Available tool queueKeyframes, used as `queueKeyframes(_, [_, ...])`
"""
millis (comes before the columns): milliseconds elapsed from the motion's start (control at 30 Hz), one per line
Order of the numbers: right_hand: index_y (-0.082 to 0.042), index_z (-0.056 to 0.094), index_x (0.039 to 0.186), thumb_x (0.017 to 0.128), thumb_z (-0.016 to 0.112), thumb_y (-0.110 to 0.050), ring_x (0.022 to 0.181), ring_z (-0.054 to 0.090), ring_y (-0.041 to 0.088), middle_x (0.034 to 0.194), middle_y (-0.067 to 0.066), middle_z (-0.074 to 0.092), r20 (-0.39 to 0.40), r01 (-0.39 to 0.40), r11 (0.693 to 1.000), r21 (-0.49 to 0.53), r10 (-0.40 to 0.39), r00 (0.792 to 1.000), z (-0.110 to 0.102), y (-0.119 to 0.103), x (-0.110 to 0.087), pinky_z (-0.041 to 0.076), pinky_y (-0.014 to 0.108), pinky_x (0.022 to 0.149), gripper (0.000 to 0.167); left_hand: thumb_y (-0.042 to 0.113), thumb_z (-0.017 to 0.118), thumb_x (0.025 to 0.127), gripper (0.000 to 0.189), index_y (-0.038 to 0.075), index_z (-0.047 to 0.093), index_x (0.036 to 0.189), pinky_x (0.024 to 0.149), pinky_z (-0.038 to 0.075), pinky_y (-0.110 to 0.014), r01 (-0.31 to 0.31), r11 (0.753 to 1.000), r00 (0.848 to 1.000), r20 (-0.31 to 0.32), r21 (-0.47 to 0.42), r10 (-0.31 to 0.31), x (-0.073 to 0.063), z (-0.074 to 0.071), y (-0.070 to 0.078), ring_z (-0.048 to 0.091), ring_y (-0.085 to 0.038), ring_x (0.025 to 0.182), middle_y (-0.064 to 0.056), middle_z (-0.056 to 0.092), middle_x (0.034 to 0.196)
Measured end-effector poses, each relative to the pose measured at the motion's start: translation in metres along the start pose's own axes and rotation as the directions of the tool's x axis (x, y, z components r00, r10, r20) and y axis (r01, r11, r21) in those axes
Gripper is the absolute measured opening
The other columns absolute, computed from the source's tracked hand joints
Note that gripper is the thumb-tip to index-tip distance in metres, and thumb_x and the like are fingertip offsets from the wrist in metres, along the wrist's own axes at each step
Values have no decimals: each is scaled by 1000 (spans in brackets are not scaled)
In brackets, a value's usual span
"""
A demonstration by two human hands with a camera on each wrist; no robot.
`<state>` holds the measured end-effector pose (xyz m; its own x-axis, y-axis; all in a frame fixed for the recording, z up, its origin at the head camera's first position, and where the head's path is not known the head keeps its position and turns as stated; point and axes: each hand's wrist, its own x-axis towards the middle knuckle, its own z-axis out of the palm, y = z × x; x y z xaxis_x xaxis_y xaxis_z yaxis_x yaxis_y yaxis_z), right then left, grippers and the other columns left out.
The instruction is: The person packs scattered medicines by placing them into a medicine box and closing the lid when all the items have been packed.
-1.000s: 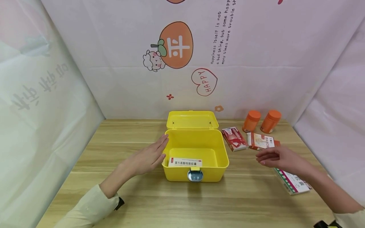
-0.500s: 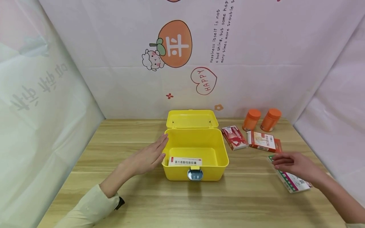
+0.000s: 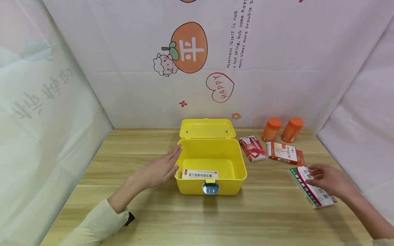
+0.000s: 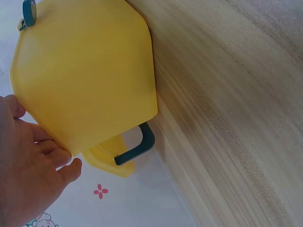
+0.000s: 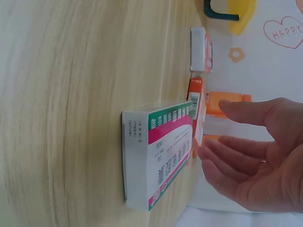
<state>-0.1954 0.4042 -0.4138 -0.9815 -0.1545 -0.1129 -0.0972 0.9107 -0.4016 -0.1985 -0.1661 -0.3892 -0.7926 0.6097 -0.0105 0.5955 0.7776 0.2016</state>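
A yellow lidded box (image 3: 210, 187) with a clear buckle stands with its lid (image 3: 207, 128) raised. Along its left rim lies my left hand (image 3: 158, 171), fingers mostly straight; in the left wrist view the fingertips (image 4: 59, 156) are right at the rim. Inside the box is a white medicine carton (image 3: 200, 174) with a red end. On the right, my right hand (image 3: 329, 180) hovers over a white, green and magenta medicine box (image 3: 315, 191). Its thumb and fingers are spread, with nothing between them in the right wrist view, where the medicine box (image 5: 165, 151) lies flat on the table.
Behind the right hand lie an orange-white carton (image 3: 282, 152) and a red-white carton (image 3: 253, 149). Two orange bottles, one left (image 3: 271, 130) and one right (image 3: 292, 130), stand at the back of the wooden table (image 3: 138, 212). White printed cloth (image 3: 138, 95) hangs around it.
My right hand has moved right and toward me, from near the orange-white carton to over the green and magenta medicine box. The left hand has stayed at the rim.
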Motion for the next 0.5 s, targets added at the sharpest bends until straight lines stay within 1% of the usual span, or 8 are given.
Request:
queueKeyframes(33, [20,52,125,88,75,-28,95,66,47,109,36,65,-2,-16,1000,-20,16,1000,0,2,1,57,50,72,65,38,30,109,65,3,11,159,123,28,-45,-2,1000,1000,-3,4,2,0,0,0,14,-24,156,-9,3,169])
queueKeyframes(133, [22,49,125,85,77,-37,93,64,49,108,39,62,7,-62,996,-68,63,998,3,10,4,55,54,72,77,38,29,109,64,2,12,159,123,28,-45,-13,1000,1000,-11,2,13,0,2,-1,14,-24,156,-11,5,169])
queueKeyframes(233, [25,46,124,82,78,-45,93,62,52,108,41,60,30,-89,990,-108,93,995,6,17,8,53,55,72,87,38,28,109,64,1,12,159,123,28,-46,-20,1000,1000,-15,1,20,0,3,-2,13,-25,156,-12,5,169])
queueKeyframes(300, [27,47,122,81,78,-48,92,61,51,108,42,59,46,-98,988,-121,104,993,8,21,11,53,54,72,91,39,28,109,64,2,12,159,123,28,-46,-17,1000,1000,-14,0,17,0,3,-2,12,-24,156,-11,5,169])
queueKeyframes(333, [27,47,121,80,78,-49,90,62,49,107,42,60,54,-98,988,-120,105,993,9,23,12,53,52,71,91,39,27,109,64,2,11,159,123,28,-46,-16,1000,1000,-13,1,16,1,4,-2,12,-24,156,-10,5,169])
queueKeyframes(400, [26,51,116,80,78,-49,81,62,39,98,36,63,68,-98,989,-111,106,992,12,25,13,52,45,66,88,39,27,109,64,2,11,159,123,28,-46,-14,1000,1000,-11,0,14,1,4,-2,11,-23,156,-10,4,169])
queueKeyframes(500, [26,52,114,80,78,-48,74,59,25,91,28,65,90,-94,991,-94,103,991,17,28,14,47,35,60,85,39,28,109,64,3,11,159,123,27,-45,-10,1000,1000,-8,-3,10,2,3,-3,10,-22,156,-8,3,170])
